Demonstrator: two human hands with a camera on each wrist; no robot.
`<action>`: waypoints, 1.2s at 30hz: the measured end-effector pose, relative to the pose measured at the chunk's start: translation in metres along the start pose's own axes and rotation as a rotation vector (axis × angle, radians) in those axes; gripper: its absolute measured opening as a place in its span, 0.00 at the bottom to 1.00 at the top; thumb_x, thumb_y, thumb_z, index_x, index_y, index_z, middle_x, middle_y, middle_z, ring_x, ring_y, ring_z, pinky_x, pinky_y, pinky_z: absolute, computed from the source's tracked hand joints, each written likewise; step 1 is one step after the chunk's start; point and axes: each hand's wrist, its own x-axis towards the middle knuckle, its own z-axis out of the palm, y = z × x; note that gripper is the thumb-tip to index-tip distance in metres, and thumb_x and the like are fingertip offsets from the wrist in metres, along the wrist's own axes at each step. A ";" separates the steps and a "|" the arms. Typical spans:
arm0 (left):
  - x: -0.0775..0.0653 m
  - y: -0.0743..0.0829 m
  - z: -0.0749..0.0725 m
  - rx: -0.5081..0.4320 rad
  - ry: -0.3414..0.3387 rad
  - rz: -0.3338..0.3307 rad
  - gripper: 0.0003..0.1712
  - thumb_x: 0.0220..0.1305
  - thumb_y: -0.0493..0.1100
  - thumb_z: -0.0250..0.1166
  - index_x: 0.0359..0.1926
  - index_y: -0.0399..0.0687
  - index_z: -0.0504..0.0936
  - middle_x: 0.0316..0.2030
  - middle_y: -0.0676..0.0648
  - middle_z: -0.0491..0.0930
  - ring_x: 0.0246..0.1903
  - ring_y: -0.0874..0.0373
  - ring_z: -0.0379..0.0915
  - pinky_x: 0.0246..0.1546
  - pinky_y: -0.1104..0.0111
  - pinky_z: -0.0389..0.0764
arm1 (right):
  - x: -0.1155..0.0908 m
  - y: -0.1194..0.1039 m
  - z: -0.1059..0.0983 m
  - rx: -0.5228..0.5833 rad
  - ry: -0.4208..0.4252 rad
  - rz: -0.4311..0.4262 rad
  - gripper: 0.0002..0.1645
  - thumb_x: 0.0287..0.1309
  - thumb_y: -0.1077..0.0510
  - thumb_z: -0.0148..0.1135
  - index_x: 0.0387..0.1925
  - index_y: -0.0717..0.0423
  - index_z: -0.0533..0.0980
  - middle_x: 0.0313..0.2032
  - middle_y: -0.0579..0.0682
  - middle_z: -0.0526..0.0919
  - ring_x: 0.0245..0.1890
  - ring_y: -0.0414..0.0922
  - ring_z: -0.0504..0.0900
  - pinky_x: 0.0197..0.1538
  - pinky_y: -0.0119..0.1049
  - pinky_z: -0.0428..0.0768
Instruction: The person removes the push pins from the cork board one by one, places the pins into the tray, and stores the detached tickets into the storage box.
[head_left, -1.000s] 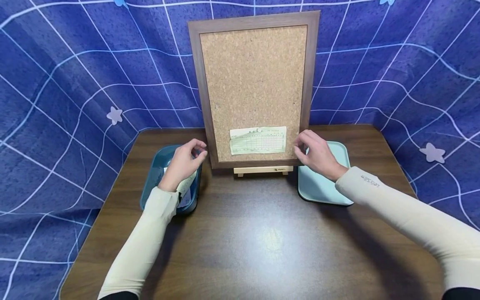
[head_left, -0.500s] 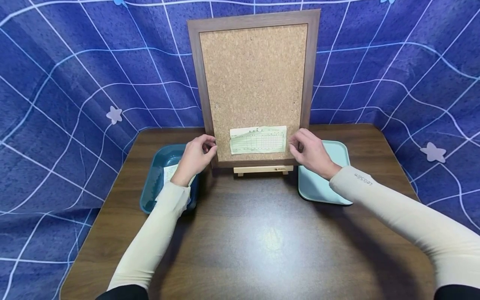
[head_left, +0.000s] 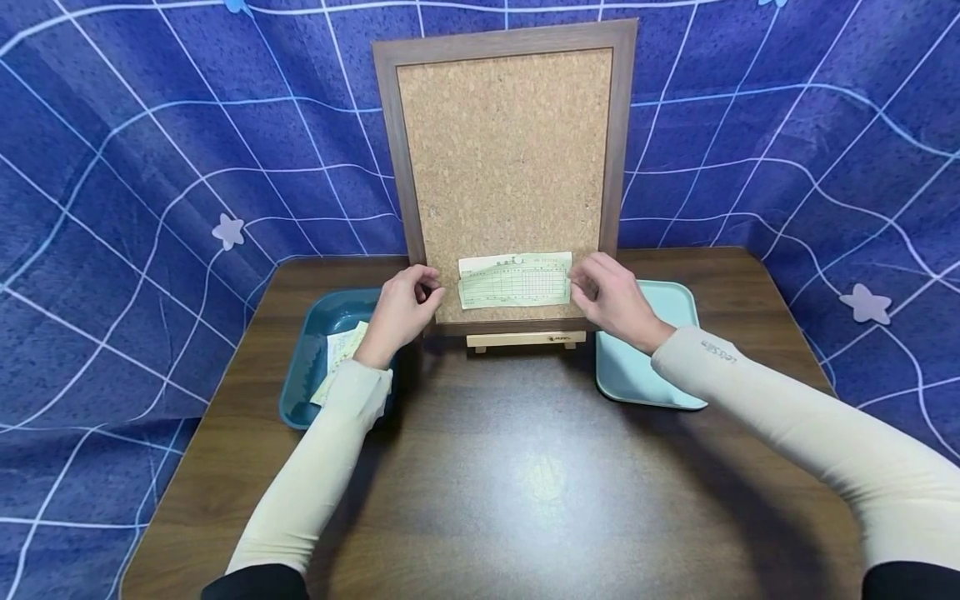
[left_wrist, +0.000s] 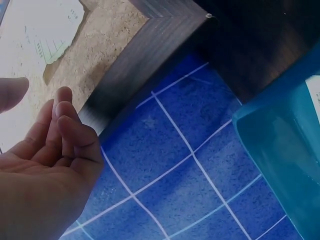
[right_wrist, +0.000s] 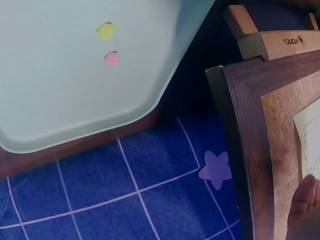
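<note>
A pale green printed slip (head_left: pixel 513 282) with a ragged upper-left edge lies against the lower part of a framed cork board (head_left: pixel 510 150). My right hand (head_left: pixel 615 300) is at the slip's right edge, fingertips right at the paper; in the right wrist view only part of this hand (right_wrist: pixel 304 207) shows, below the slip (right_wrist: pixel 311 135). To the left, my left hand (head_left: pixel 408 312) hovers over the board's lower left frame, a short gap from the slip. In the left wrist view, thumb and loosely bent fingers (left_wrist: pixel 64 95) stand apart with nothing between them.
A dark teal bin (head_left: pixel 296 367) with several paper slips (head_left: pixel 341 350) stands at the left, under my left forearm. At the right, a light aqua tray (head_left: pixel 648 383) holds small round yellow (right_wrist: pixel 105 31) and pink (right_wrist: pixel 112 58) pieces. A wooden stand (head_left: pixel 525 340) supports the board.
My left hand has moved right from above the bin to the board's frame. My right hand has moved left to the slip's edge. The slip stays in place.
</note>
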 end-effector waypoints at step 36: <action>0.016 0.012 0.009 -0.004 -0.008 -0.023 0.14 0.60 0.41 0.64 0.46 0.40 0.79 0.37 0.47 0.80 0.33 0.55 0.72 0.37 0.64 0.72 | 0.023 -0.011 0.018 -0.006 -0.039 -0.016 0.09 0.50 0.69 0.60 0.36 0.61 0.77 0.33 0.52 0.77 0.33 0.47 0.74 0.36 0.40 0.73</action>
